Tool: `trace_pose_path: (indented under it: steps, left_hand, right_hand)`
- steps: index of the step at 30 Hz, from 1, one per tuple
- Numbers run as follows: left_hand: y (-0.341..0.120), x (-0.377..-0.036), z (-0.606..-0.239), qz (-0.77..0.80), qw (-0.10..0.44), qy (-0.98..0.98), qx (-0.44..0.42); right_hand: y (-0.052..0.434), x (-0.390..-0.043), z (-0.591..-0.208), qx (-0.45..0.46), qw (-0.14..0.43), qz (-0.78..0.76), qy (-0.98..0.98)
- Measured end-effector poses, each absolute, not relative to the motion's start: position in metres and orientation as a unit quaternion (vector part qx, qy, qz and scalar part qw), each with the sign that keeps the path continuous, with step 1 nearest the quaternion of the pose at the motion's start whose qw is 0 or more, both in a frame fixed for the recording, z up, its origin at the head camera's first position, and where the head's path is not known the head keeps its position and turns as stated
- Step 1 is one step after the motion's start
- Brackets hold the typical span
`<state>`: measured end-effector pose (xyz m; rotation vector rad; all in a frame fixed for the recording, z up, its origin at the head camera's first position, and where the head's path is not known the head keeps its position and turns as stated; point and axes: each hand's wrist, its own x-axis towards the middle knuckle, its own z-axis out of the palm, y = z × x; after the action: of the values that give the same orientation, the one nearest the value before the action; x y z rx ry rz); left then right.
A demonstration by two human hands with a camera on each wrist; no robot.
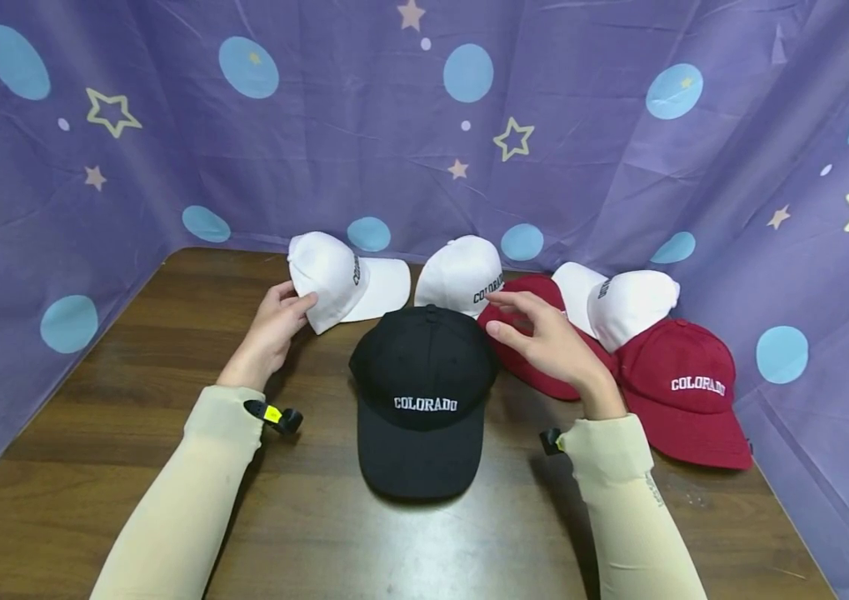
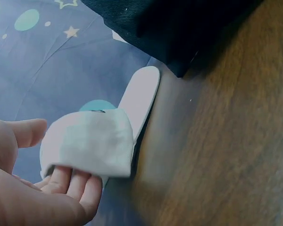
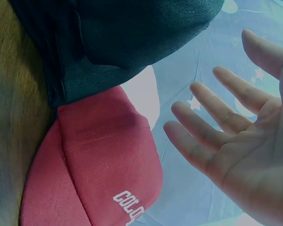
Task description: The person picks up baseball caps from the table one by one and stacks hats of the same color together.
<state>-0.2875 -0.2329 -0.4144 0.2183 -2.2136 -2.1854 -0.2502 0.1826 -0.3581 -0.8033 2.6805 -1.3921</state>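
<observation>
At the back left of the table, my left hand [image 1: 274,321] holds a white cap [image 1: 327,279] by its near edge. In the left wrist view the fingers [image 2: 78,186] reach in under the rim of this cap [image 2: 92,146], while the thumb lies by the crown's side. My right hand [image 1: 547,333] is raised with fingers spread and nothing held, overlapping a red cap [image 1: 536,367] in the head view. Its empty palm shows in the right wrist view beside the red cap [image 3: 113,150]. Between both hands sits a black cap [image 1: 424,375], brim towards me, lettered COLORADO.
Behind the black cap stands a second white cap [image 1: 457,271]. To the right, another white cap [image 1: 626,308] lies against the red one, and a further red cap [image 1: 682,387] sits near the table's right edge. A patterned purple curtain [image 1: 364,150] borders the wooden table [image 1: 304,517].
</observation>
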Motion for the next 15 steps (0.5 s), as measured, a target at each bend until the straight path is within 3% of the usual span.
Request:
trace_pose_path:
  steps: [15]
  left_hand:
    - [-0.233,-0.2807,-0.4115,-0.721,0.043,-0.69,0.053]
  right_hand:
    - [0.1817,-0.2492,-0.3587,-0.266,0.002,-0.446,0.855]
